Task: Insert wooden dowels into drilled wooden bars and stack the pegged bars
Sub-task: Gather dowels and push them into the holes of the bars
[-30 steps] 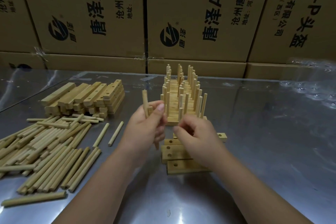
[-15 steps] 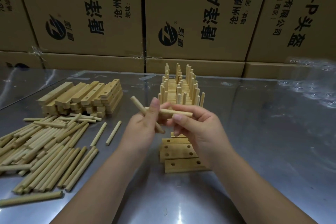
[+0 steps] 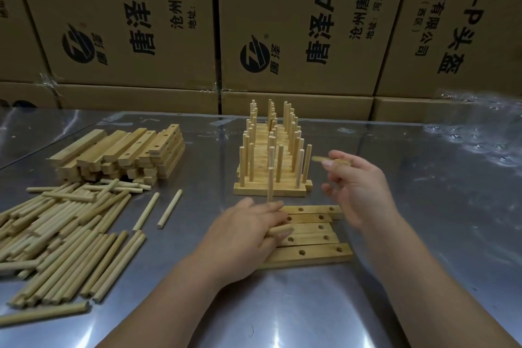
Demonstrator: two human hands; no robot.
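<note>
Several drilled wooden bars lie side by side on the metal table in front of me. My left hand rests on their left ends. It grips a short dowel lying across its fingers, and an upright dowel rises from between its fingertips. I cannot tell if that one sits in a hole. My right hand is raised to the right of the bars and pinches a blurred dowel at its fingertips. Behind the bars stands the stack of pegged bars.
At the left lies a pile of loose dowels, with two stray dowels beside it. Behind the pile is a heap of unpegged bars. Cardboard boxes wall off the table's back edge. Clear plastic film lies at the right.
My hands have parted. The left hand dropped onto the bars with its dowels; the right hand took one dowel and moved up and to the right.
</note>
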